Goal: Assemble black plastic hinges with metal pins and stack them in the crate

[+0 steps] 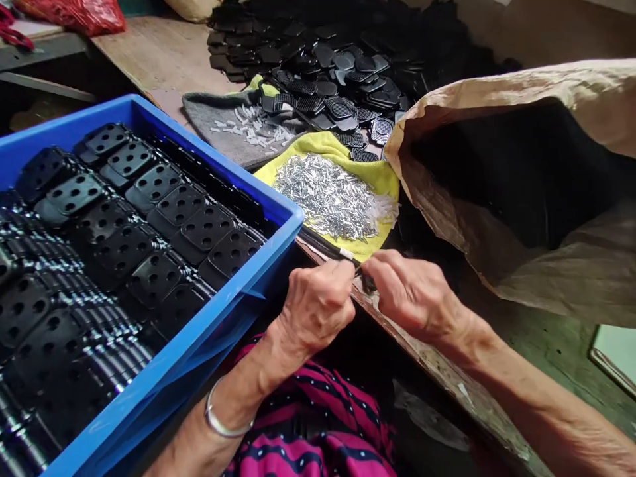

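Seemingly, left hand (320, 301) and right hand (417, 291) clamp a mostly hidden dark part (357, 263), likely light, stiff and best edge-held, with metal pins (325, 195) at eleven o'clock.

Tan table (154, 53) | black pieces (342, 109), heaped | grey cloth (209, 112) | yellow cloth (322, 144)

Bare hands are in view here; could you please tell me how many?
2: the left hand near the blue plastic crate, the right hand at the table edge.
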`<state>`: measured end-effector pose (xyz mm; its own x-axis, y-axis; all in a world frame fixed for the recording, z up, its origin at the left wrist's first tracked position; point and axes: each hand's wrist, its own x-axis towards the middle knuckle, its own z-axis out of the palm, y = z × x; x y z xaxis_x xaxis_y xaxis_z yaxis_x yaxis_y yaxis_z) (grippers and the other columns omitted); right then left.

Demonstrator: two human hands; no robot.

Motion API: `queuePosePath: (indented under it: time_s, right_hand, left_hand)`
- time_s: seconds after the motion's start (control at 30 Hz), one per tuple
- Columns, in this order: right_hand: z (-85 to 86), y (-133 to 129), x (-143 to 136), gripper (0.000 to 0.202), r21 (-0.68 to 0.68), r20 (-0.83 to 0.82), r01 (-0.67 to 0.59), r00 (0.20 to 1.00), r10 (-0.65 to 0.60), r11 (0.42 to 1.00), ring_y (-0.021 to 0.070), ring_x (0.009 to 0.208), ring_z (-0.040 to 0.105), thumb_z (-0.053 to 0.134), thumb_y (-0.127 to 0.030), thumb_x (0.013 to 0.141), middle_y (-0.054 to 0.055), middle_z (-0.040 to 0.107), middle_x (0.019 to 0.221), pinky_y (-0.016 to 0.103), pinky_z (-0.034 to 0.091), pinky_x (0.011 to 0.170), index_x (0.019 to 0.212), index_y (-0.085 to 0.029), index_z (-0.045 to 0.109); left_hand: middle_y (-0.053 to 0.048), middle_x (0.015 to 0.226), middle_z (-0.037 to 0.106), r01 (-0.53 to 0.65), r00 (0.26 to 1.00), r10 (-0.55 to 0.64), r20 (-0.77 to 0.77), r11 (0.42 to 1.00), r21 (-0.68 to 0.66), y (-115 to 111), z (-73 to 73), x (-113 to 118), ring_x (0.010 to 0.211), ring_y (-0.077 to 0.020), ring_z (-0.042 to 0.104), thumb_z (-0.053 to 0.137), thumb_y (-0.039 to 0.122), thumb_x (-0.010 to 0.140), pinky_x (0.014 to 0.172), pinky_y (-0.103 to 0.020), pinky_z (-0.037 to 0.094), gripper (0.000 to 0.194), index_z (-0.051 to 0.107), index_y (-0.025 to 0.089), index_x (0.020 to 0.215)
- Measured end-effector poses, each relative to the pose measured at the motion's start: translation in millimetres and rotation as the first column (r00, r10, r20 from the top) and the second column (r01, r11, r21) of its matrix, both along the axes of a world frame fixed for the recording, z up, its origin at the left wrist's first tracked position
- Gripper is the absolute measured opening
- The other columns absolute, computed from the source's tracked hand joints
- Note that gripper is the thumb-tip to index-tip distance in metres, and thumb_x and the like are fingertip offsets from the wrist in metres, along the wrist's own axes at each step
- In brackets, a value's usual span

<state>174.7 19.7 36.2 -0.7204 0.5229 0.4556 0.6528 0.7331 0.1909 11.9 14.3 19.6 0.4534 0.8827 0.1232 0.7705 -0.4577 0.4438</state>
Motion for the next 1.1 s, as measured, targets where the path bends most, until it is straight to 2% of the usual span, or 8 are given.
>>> queuePosePath:
  time_s: [0.17, 0.3, 0.47, 0.63, 0.7, 0.8, 1.0, 1.1]
  right_hand:
    - [-6.7, 8.5, 6.3, 0.028, -0.194, -0.044, -0.023, 0.999, 0.015, 0.981, 0.0116, 0.052, 0.045, 0.034, -0.003, 0.085, 0.003, 0.051, 0.059, 0.023, 0.034, 0.047, 0.069, -0.013, 0.054]
    - [-17.7, 1.3, 6.3, 0.022, -0.451, -0.206, 0.048, 0.966, -0.157, 0.891, 0.0094, 0.049, 0.043, 0.041, -0.012, 0.085, 0.001, 0.05, 0.059, 0.021, 0.035, 0.045, 0.066, -0.015, 0.053]
    - [-10.5, 10.4, 17.3, 0.016, -0.846, -0.253, 0.064, 0.826, -0.504, 0.53, 0.0097, 0.045, 0.051, 0.05, -0.018, 0.08, -0.001, 0.059, 0.059, 0.021, 0.039, 0.046, 0.091, -0.015, 0.06]
    - [-19.7, 47.2, 21.7, 0.011, -0.684, -0.006, 0.483, 0.745, -0.667, 0.546, 0.0153, 0.064, 0.059, 0.056, -0.02, 0.076, 0.005, 0.066, 0.072, 0.026, 0.04, 0.06, 0.073, -0.014, 0.065]
    - [-25.8, 58.5, 15.4, 0.014, -0.616, 0.158, 0.599, 0.73, -0.664, 0.512, 0.0175, 0.069, 0.059, 0.057, -0.024, 0.077, 0.007, 0.067, 0.074, 0.026, 0.038, 0.059, 0.069, -0.015, 0.066]
    - [-28.7, 66.6, 6.4, 0.017, -0.552, 0.306, 0.688, 0.693, -0.653, 0.471, 0.0187, 0.068, 0.059, 0.055, -0.025, 0.077, 0.009, 0.067, 0.073, 0.026, 0.033, 0.055, 0.074, -0.014, 0.068]
    - [-13.3, 55.8, 3.2, 0.014, -0.545, 0.259, 0.649, 0.732, -0.63, 0.53, 0.0172, 0.062, 0.058, 0.05, -0.015, 0.076, 0.009, 0.066, 0.07, 0.025, 0.032, 0.052, 0.073, -0.014, 0.064]
    - [-4.3, 33.0, -1.9, 0.011, -0.726, 0.024, 0.485, 0.726, -0.687, 0.487, 0.0147, 0.053, 0.056, 0.051, -0.014, 0.075, 0.006, 0.063, 0.059, 0.025, 0.036, 0.05, 0.066, -0.015, 0.059]
  left_hand:
    - [-0.003, 0.064, 0.063, -0.014, 1.0, 0.014, -0.007, 0.999, 0.048, 5.7, -7.7, 8.4, 0.058, -0.0166, 0.061, 0.039, 0.007, 0.072, 0.05, -0.028, 0.033, 0.022, 0.058, 0.017, 0.071]
    - [-0.003, 0.065, 0.064, -0.016, 1.0, 0.016, -0.012, 0.999, 0.034, 2.5, -17.0, 10.9, 0.058, -0.0175, 0.061, 0.041, 0.007, 0.071, 0.048, -0.028, 0.031, 0.022, 0.059, 0.018, 0.071]
    - [-0.003, 0.077, 0.066, -0.041, 0.951, 0.106, 0.292, 0.975, -0.218, 1.7, -20.4, 5.4, 0.071, -0.015, 0.062, 0.045, 0.008, 0.074, 0.061, -0.024, 0.041, 0.018, 0.06, 0.017, 0.079]
    - [0.002, 0.071, 0.064, 0.13, 0.5, 0.583, 0.64, 0.68, -0.721, -6.4, -22.7, -2.8, 0.063, -0.0134, 0.061, 0.063, 0.021, 0.071, 0.061, -0.025, 0.047, 0.011, 0.056, 0.017, 0.078]
    - [0.001, 0.071, 0.064, 0.333, 0.303, 0.722, 0.622, 0.532, -0.779, -11.4, -24.4, -5.2, 0.058, -0.0155, 0.062, 0.066, 0.027, 0.07, 0.059, -0.029, 0.049, 0.02, 0.053, 0.017, 0.08]
    - [-0.005, 0.079, 0.068, 0.595, 0.097, 0.804, 0.586, 0.426, -0.682, -16.8, -27.1, -8.7, 0.064, -0.0215, 0.066, 0.062, 0.036, 0.075, 0.063, -0.035, 0.05, 0.024, 0.052, 0.016, 0.085]
    - [-0.013, 0.087, 0.07, 0.838, -0.055, 0.85, 0.524, 0.324, -0.438, -18.1, -34.9, -14.6, 0.077, -0.0265, 0.067, 0.03, 0.051, 0.089, 0.082, -0.05, 0.045, 0.046, 0.059, 0.015, 0.09]
    - [-0.015, 0.082, 0.069, 0.849, -0.05, 0.875, 0.482, 0.291, -0.441, -18.3, -37.8, -16.2, 0.079, -0.0278, 0.067, 0.026, 0.051, 0.09, 0.086, -0.049, 0.043, 0.056, 0.063, 0.009, 0.089]
